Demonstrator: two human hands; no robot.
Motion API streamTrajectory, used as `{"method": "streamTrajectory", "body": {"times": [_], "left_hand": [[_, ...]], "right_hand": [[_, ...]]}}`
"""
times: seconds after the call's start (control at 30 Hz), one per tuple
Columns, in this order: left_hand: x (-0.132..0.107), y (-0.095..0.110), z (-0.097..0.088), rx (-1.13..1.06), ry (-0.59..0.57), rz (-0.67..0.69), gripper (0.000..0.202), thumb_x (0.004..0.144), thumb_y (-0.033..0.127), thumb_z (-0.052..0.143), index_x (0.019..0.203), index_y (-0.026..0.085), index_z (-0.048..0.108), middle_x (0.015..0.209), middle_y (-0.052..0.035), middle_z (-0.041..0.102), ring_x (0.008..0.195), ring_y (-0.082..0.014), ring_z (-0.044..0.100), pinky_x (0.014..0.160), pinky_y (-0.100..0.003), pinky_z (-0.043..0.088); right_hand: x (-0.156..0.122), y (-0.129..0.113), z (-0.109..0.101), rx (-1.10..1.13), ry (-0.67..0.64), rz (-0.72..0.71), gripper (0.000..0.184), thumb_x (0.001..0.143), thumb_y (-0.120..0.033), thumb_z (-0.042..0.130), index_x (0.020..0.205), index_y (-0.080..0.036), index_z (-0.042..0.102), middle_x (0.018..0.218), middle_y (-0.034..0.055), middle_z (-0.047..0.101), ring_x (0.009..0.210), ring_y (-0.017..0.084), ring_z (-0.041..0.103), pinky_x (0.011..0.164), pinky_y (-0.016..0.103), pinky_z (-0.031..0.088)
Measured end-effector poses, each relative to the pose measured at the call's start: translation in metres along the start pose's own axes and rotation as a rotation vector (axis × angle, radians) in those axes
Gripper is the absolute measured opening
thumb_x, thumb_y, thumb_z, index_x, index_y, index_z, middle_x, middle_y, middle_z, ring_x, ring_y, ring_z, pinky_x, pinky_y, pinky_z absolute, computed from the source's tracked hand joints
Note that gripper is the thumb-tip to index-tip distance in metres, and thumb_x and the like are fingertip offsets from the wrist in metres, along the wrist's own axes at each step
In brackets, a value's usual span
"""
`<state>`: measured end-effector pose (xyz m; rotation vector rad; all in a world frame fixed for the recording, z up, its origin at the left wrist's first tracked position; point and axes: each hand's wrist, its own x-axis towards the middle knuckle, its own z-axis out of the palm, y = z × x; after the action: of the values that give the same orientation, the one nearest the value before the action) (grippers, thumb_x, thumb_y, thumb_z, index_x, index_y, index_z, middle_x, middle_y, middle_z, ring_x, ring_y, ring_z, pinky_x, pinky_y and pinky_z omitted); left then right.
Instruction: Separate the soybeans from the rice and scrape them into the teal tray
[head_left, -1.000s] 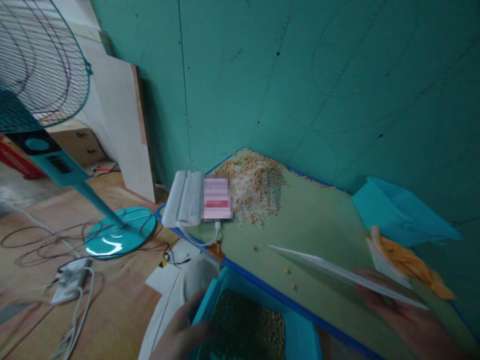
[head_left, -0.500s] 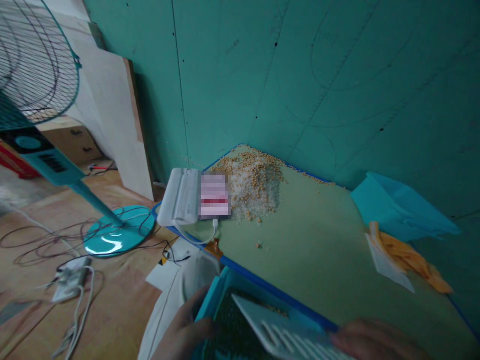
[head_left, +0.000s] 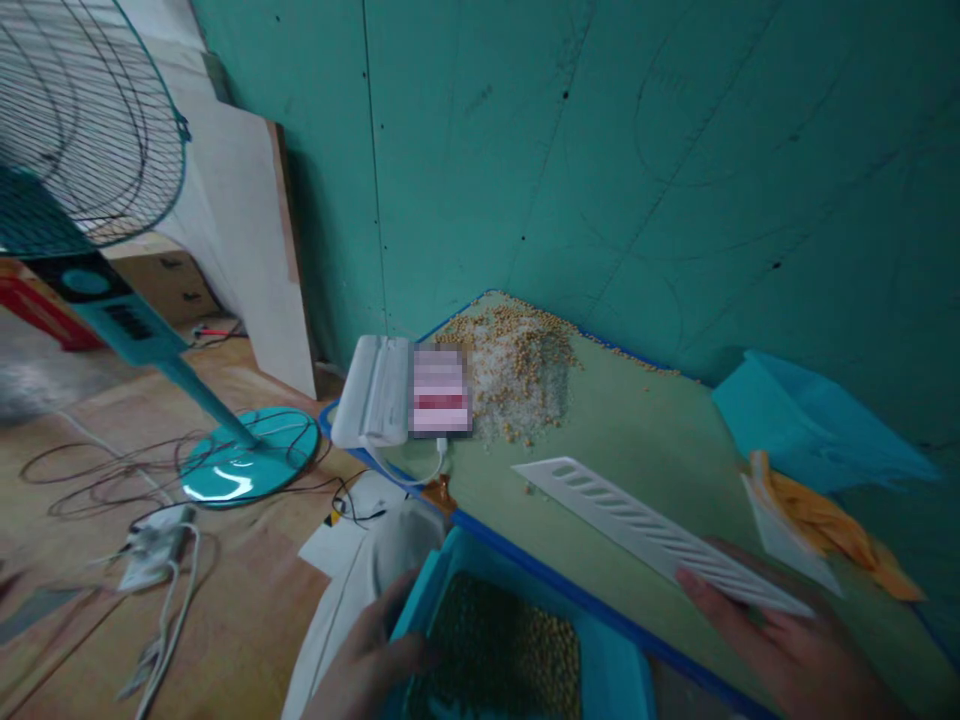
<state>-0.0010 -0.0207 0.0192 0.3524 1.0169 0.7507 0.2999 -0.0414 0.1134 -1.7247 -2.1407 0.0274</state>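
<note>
My left hand (head_left: 367,665) grips the left rim of a teal tub (head_left: 607,665) full of small beans, held below the table's blue front edge. Above the green tabletop (head_left: 645,440) my right hand (head_left: 787,650) holds a long white slotted strip (head_left: 645,525) by its near end, pointing it toward the far left. A pile of beans mixed with white grains (head_left: 517,370) lies at the table's far corner by the teal wall. One or two loose beans lie near the strip's tip.
A white device (head_left: 375,395) with a cable sits at the table's left edge. A teal bag (head_left: 810,425) and an orange cloth on white paper (head_left: 810,520) lie at the right. A standing fan (head_left: 90,200), cables and a power strip (head_left: 154,545) occupy the floor on the left.
The white strip, which was down over the tub half a second ago, is back above the tabletop pointing at the pile. The loose beans swept near the front edge are gone.
</note>
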Motion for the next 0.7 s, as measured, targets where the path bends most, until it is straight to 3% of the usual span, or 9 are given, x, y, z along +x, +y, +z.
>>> {"method": "streamTrajectory", "body": {"times": [0.13,0.3,0.37,0.53,0.6,0.7], "left_hand": [[-0.001,-0.003,-0.006,0.005,0.077,-0.040,0.080,0.055,0.015,0.063,0.129,0.016,0.036,0.092,-0.0047,0.075,0.096,-0.0330,0.062,0.078,-0.041,0.050],[0.002,-0.004,-0.009,-0.025,-0.054,-0.021,0.078,0.058,0.011,0.061,0.131,0.016,0.034,0.095,-0.0036,0.075,0.103,-0.0300,0.059,0.080,-0.038,0.050],[0.002,-0.004,-0.008,-0.024,-0.033,-0.004,0.073,0.060,0.012,0.060,0.129,0.016,0.037,0.094,-0.0024,0.075,0.104,-0.0294,0.058,0.080,-0.037,0.050],[-0.004,-0.002,-0.002,0.041,0.126,-0.025,0.075,0.055,0.015,0.064,0.126,0.018,0.041,0.075,0.0008,0.077,0.084,-0.0331,0.066,0.066,-0.040,0.054],[-0.005,0.000,-0.001,0.047,0.133,-0.028,0.075,0.054,0.015,0.064,0.126,0.019,0.043,0.072,0.0011,0.077,0.075,-0.0325,0.068,0.062,-0.040,0.055],[-0.004,0.000,-0.001,-0.009,0.064,-0.001,0.078,0.054,0.013,0.063,0.129,0.019,0.040,0.077,-0.0012,0.077,0.075,-0.0297,0.068,0.068,-0.038,0.054]], "right_hand": [[-0.002,-0.003,-0.001,-0.042,-0.016,-0.114,0.024,0.083,-0.028,0.044,0.082,-0.027,0.067,0.072,-0.0020,0.071,0.068,0.015,0.067,0.060,0.016,0.053],[-0.005,-0.003,-0.003,-0.062,0.012,-0.158,0.024,0.084,-0.030,0.042,0.083,-0.025,0.066,0.073,0.0003,0.071,0.063,0.015,0.067,0.060,0.016,0.053],[-0.005,-0.003,-0.003,-0.065,0.029,-0.173,0.022,0.084,-0.030,0.044,0.084,-0.026,0.066,0.072,0.0000,0.071,0.061,0.015,0.067,0.059,0.015,0.053],[-0.009,-0.003,0.000,-0.031,0.049,-0.253,0.021,0.084,-0.026,0.041,0.094,-0.032,0.059,0.078,-0.0027,0.071,0.065,0.015,0.067,0.063,0.016,0.054],[-0.011,-0.004,0.001,-0.010,0.021,-0.316,0.025,0.085,-0.025,0.037,0.104,-0.035,0.052,0.081,-0.0033,0.070,0.067,0.014,0.067,0.063,0.016,0.054],[-0.013,-0.004,0.001,0.039,-0.047,-0.454,0.027,0.086,-0.029,0.033,0.111,-0.035,0.045,0.075,-0.0034,0.070,0.064,0.014,0.067,0.058,0.016,0.054]]}}
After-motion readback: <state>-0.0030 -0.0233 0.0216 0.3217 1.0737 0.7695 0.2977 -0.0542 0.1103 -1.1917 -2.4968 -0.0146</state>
